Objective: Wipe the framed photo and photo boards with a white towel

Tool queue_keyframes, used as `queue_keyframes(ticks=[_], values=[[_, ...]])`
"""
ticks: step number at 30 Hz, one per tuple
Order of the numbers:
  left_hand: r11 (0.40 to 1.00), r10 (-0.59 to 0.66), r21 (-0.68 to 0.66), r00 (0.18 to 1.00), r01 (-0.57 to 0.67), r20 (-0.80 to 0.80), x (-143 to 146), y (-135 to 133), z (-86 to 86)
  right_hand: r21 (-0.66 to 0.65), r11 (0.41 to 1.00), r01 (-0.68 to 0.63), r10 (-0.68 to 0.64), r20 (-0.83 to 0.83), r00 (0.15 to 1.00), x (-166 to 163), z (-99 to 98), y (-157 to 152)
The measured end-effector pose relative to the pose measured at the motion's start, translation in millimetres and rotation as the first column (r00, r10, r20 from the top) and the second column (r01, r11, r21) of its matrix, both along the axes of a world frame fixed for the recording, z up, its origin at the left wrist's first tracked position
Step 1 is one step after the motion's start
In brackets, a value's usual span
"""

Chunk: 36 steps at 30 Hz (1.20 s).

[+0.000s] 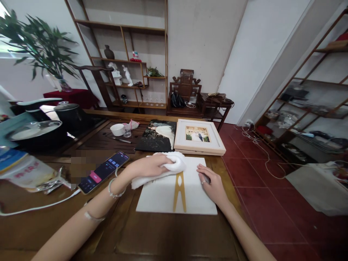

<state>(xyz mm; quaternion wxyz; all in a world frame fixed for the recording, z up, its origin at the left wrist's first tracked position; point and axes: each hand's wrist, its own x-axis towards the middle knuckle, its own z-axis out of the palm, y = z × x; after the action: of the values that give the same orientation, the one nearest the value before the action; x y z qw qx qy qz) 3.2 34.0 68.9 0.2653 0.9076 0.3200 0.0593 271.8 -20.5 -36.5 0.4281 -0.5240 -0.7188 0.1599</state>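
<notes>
A white flat panel (165,197) with a gold stand on its back (179,190) lies face down on the wooden table (152,235) in front of me. My left hand (148,166) is closed on a white cloth (174,165) and presses it on the panel's upper left part. My right hand (212,183) lies flat with fingers stretched out on the panel's right edge, a ring on one finger. My left wrist wears a bracelet.
A white photo frame (199,139) and a dark photo print (159,136) lie just beyond the panel. A phone showing a timer (104,171) sits at left with a white cable. Pots (67,114), a white bowl (117,129) and packets stand at far left. Red tiled floor with cables is at right.
</notes>
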Motion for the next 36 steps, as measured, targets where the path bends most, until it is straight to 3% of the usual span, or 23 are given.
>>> queue_keyframes(ticks=[6, 10, 13, 18, 21, 23, 26, 29, 33, 36], values=[[0.992, -0.083, 0.102, 0.996, 0.078, 0.039, 37.3, -16.3, -21.2, -0.011, 1.000, 0.004, -0.004, 0.036, 0.999, 1.2, 0.1, -0.1], [0.982, -0.081, 0.162, 0.993, 0.095, -0.091, 45.2, -20.4, -34.7, -0.010, 1.000, 0.004, -0.004, 0.043, 0.999, 1.0, -0.1, 0.2], [0.956, -0.027, 0.279, 0.979, 0.085, -0.204, 53.5, -32.8, -42.9, -0.002, 1.000, 0.007, -0.007, 0.044, 0.999, 0.5, 0.3, 0.8], [0.914, 0.014, 0.382, 0.929, 0.139, -0.371, 72.1, -95.5, -55.1, -0.012, 1.000, 0.012, -0.012, 0.026, 1.000, -0.4, 2.1, -0.2], [0.923, -0.087, 0.323, 0.932, 0.208, -0.351, 73.1, -136.6, -58.6, -0.028, 1.000, 0.001, -0.001, 0.014, 1.000, -0.1, 2.0, -1.3], [0.931, -0.151, 0.260, 0.920, 0.255, -0.361, 69.9, -150.1, -53.9, -0.034, 0.999, -0.002, 0.002, 0.010, 1.000, 0.4, 1.3, -1.4], [0.935, -0.201, 0.198, 0.899, 0.295, -0.389, 65.0, -142.8, -37.7, -0.042, 0.999, -0.003, 0.004, 0.012, 1.000, 1.2, 0.2, -0.7], [0.955, -0.099, 0.226, 0.925, 0.192, -0.367, 63.3, -111.1, -26.7, -0.038, 0.999, 0.006, -0.006, 0.021, 1.000, 1.7, -0.9, 0.2], [0.928, 0.090, 0.370, 0.947, 0.033, -0.309, 63.2, -62.1, -40.4, -0.022, 1.000, 0.005, -0.004, 0.035, 0.999, 2.0, -2.0, 0.7], [0.879, 0.126, 0.477, 0.961, 0.007, -0.247, 64.7, -43.0, -57.1, -0.013, 1.000, -0.003, 0.003, 0.039, 0.999, 2.1, -2.1, 1.1]])
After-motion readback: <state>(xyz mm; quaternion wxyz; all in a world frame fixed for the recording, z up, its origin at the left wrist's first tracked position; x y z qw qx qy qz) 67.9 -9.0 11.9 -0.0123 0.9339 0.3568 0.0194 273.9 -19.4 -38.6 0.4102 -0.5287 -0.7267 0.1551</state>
